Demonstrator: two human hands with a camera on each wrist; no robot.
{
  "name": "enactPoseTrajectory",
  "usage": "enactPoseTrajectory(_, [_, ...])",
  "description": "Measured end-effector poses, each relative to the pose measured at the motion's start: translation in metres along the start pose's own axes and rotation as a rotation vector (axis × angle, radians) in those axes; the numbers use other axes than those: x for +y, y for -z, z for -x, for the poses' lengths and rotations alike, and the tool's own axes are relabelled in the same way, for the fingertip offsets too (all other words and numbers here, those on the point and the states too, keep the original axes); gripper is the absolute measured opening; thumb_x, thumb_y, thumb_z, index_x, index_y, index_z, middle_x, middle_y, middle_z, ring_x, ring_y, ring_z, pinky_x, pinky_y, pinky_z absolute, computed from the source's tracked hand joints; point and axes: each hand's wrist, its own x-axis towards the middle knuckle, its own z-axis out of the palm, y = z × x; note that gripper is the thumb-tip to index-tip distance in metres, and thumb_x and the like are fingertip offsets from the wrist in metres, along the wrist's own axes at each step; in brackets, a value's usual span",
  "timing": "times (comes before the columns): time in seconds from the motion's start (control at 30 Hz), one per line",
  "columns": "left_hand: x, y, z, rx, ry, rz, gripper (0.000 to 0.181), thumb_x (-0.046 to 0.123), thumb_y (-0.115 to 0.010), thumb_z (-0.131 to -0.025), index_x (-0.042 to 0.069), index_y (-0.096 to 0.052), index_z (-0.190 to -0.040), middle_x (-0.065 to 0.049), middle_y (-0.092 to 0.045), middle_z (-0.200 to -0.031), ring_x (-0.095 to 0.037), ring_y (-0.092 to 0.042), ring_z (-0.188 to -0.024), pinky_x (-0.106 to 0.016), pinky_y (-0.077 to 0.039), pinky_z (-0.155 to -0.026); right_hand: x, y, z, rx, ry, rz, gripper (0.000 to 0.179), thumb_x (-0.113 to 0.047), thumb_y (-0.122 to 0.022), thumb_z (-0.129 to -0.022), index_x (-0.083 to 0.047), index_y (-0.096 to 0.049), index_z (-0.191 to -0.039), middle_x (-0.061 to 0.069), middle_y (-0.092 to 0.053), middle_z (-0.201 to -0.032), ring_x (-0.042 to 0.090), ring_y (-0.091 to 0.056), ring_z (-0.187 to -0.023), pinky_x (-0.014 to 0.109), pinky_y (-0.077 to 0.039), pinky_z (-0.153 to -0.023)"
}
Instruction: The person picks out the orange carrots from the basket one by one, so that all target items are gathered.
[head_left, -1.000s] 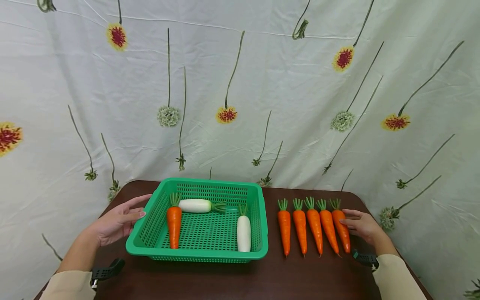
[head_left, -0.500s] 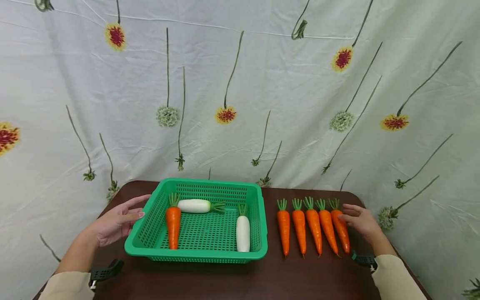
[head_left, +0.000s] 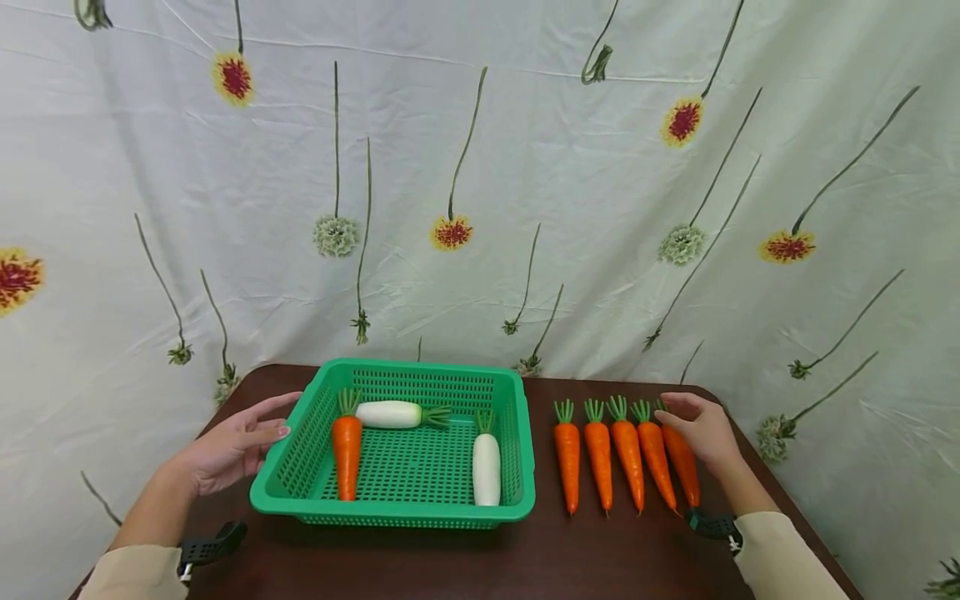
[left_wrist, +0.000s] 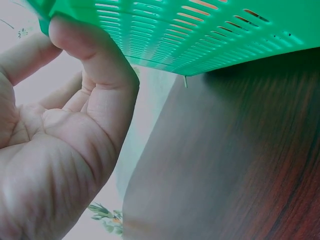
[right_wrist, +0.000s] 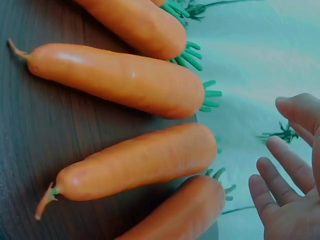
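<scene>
My left hand point(head_left: 236, 442) rests against the left rim of a green plastic basket point(head_left: 397, 507). In the left wrist view, a bent digit point(left_wrist: 75, 42) touches the basket's edge. Inside the basket lie one carrot point(head_left: 347, 458) and two white radishes, one crosswise at the back point(head_left: 390, 414) and one lengthwise at the right point(head_left: 486, 471). My right hand point(head_left: 705, 432) hovers over the top of the rightmost carrot point(head_left: 682, 471) in a row, hiding part of its greens. Its fingers are loosely bent, with nothing between them in the right wrist view.
Several carrots point(head_left: 568, 467) lie side by side to the right of the basket, tips toward me. They are on a dark brown table point(head_left: 600, 558). A pale flower-printed cloth point(head_left: 420, 167) hangs behind and beside it.
My right hand has shifted left and slightly up, from the side of the rightmost carrot to over its top. The left hand, basket and carrots stay put.
</scene>
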Motion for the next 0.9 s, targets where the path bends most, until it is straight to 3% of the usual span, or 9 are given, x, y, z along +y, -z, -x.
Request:
enactPoseTrajectory(0.57, [-0.003,0.001,0.002,0.003,-0.006,0.003,0.056,0.003,-0.034,-0.111,0.026,-0.019,-0.160,-0.003,-0.067,-0.135,-0.026,-0.072,-0.115,-0.049,-0.059,-0.095,-0.046,-0.026,0.010,-0.080,0.101,-0.061,0.041,-0.031,-0.076,-0.094,-0.009,-0.070,-0.128,0.019,-0.069,-0.131,0.035,-0.064,-0.119,0.039,-0.056,-0.093])
enactPoseTrajectory(0.9, [0.000,0.000,0.000,-0.001,-0.007,0.000,0.057,0.003,-0.035,-0.111,0.026,-0.017,-0.161,-0.003,-0.068,-0.136,-0.025,-0.072,-0.115,-0.047,-0.059,-0.095,-0.076,-0.041,0.016,-0.149,0.163,-0.148,0.038,-0.030,-0.078,-0.093,-0.010,-0.071,-0.125,0.013,-0.071,-0.127,0.035,-0.065,-0.119,0.030,-0.058,-0.089])
